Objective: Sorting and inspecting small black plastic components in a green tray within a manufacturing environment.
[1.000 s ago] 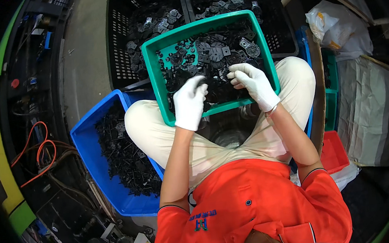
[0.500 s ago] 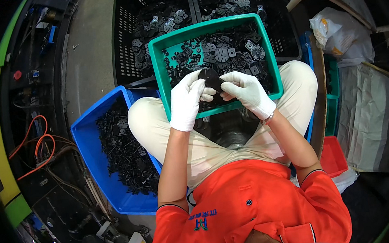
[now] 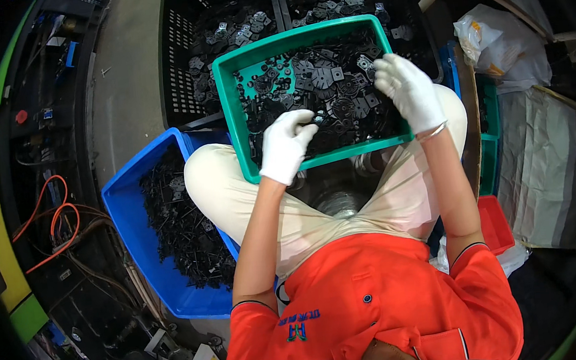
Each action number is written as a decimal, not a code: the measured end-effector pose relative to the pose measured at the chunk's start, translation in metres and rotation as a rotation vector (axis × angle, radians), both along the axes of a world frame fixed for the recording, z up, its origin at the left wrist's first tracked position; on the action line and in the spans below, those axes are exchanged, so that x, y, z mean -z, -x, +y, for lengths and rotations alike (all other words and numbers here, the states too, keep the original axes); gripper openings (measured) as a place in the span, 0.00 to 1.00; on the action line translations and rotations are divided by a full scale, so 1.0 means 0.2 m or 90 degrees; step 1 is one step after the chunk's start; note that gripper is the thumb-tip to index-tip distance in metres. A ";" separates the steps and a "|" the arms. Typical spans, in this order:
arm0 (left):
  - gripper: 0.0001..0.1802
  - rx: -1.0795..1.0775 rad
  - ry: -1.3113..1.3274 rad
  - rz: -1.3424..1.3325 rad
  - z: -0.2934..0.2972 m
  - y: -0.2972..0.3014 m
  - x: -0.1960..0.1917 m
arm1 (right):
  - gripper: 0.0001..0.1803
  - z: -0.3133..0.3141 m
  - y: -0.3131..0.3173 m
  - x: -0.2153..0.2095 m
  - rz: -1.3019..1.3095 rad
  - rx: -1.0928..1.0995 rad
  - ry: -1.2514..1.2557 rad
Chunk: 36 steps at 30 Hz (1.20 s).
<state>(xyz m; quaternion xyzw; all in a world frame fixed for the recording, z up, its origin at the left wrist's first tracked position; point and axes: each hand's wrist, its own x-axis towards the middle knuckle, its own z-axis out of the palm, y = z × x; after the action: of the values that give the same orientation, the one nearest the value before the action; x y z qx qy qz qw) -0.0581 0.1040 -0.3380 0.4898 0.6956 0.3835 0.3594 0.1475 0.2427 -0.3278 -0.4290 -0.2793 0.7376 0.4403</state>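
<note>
Head view: your right hand (image 3: 408,92) has swung out to the tub's (image 3: 347,154) right edge, fingers loosely extended, nothing seen in them. Your left hand (image 3: 285,146) hovers near the near-left corner, fingers curled; its grip can't be made out. The two-handed hold on a dark disc looks finished; loose parts (image 3: 324,79) lie in the tub.

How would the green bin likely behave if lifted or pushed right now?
The green bin is probably heavy for its size, as dark, metal-looking parts cover most of its floor. Its even, upright walls suggest it stays fairly stiff. Those loose, overlapping pieces would likely slide if it tilted.
</note>
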 end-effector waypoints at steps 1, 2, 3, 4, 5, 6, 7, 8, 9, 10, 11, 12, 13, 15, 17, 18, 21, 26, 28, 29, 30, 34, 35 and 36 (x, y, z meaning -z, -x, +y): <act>0.15 0.014 -0.006 0.042 0.02 -0.03 0.00 | 0.14 -0.05 0.00 0.00 -0.109 -0.103 -0.079; 0.15 0.043 -0.009 0.078 0.04 -0.05 0.01 | 0.13 -0.10 0.00 0.00 -0.218 -0.205 -0.157; 0.17 0.017 -0.004 0.100 0.06 -0.07 0.01 | 0.12 -0.15 0.02 0.00 -0.376 -0.300 -0.234; 0.20 -0.009 0.002 0.122 0.06 -0.08 0.00 | 0.12 -0.20 0.03 0.06 -0.517 -0.321 -0.483; 0.23 -0.043 0.014 0.123 0.06 -0.09 -0.02 | 0.12 -0.24 0.04 0.09 -0.572 -0.379 -0.509; 0.26 -0.073 0.025 0.124 0.05 -0.09 -0.04 | 0.13 -0.28 0.07 0.09 -0.629 -0.436 -0.532; 0.29 -0.072 0.024 0.145 0.04 -0.08 -0.04 | 0.13 -0.32 0.10 0.09 -0.695 -0.459 -0.524; 0.29 -0.079 0.026 0.150 0.01 -0.06 -0.03 | 0.14 -0.35 0.14 0.08 -0.756 -0.484 -0.517; 0.30 -0.075 0.039 0.135 -0.01 -0.04 -0.02 | 0.16 -0.37 0.17 0.05 -0.804 -0.484 -0.539; 0.30 -0.072 0.053 0.119 -0.02 -0.03 -0.02 | 0.16 -0.37 0.18 0.07 -0.803 -0.483 -0.537; 0.30 -0.073 0.053 0.122 -0.04 -0.03 -0.01 | 0.16 -0.37 0.19 0.09 -0.757 -0.482 -0.476; 0.30 -0.063 0.089 0.077 -0.06 -0.02 0.01 | 0.16 -0.37 0.21 0.10 -0.711 -0.479 -0.415; 0.29 -0.053 0.125 0.031 -0.07 -0.01 0.03 | 0.15 -0.37 0.21 0.10 -0.712 -0.479 -0.403; 0.26 -0.045 0.080 0.002 -0.09 -0.01 0.06 | 0.15 -0.36 0.20 0.10 -0.674 -0.473 -0.380; 0.24 -0.058 0.043 0.009 -0.10 -0.02 0.07 | 0.14 -0.36 0.18 0.11 -0.638 -0.467 -0.358; 0.21 -0.073 0.024 0.000 -0.10 -0.02 0.07 | 0.13 -0.36 0.17 0.12 -0.619 -0.437 -0.385; 0.17 -0.118 0.020 -0.030 -0.10 -0.03 0.04 | 0.10 -0.37 0.19 0.05 -0.583 -0.327 -0.433; 0.19 -0.146 0.064 -0.551 -0.06 -0.05 -0.13 | 0.13 -0.41 0.21 -0.05 -0.442 -0.104 -0.710; 0.22 -0.130 0.026 -0.608 -0.05 -0.06 -0.17 | 0.16 -0.44 0.21 -0.06 -0.475 -0.128 -0.818; 0.21 -0.132 0.001 -0.600 -0.05 -0.07 -0.17 | 0.17 -0.44 0.21 -0.05 -0.472 -0.131 -0.858; 0.21 -0.135 -0.023 -0.592 -0.05 -0.07 -0.18 | 0.17 -0.45 0.21 -0.03 -0.468 -0.133 -0.898; 0.21 -0.168 -0.028 -0.515 -0.06 -0.06 -0.15 | 0.18 -0.46 0.24 -0.06 -0.408 -0.134 -0.838; 0.21 -0.168 -0.029 -0.515 -0.05 -0.07 -0.16 | 0.17 -0.47 0.23 -0.08 -0.432 -0.115 -0.788; 0.21 -0.170 -0.036 -0.504 -0.05 -0.08 -0.18 | 0.16 -0.48 0.23 -0.06 -0.339 -0.110 -0.627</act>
<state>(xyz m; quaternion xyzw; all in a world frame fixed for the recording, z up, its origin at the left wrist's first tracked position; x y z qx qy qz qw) -0.0429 0.0942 -0.3014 0.2198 0.5501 0.6041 0.5330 0.1013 0.1461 -0.3164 -0.3200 -0.7260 0.4197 0.4408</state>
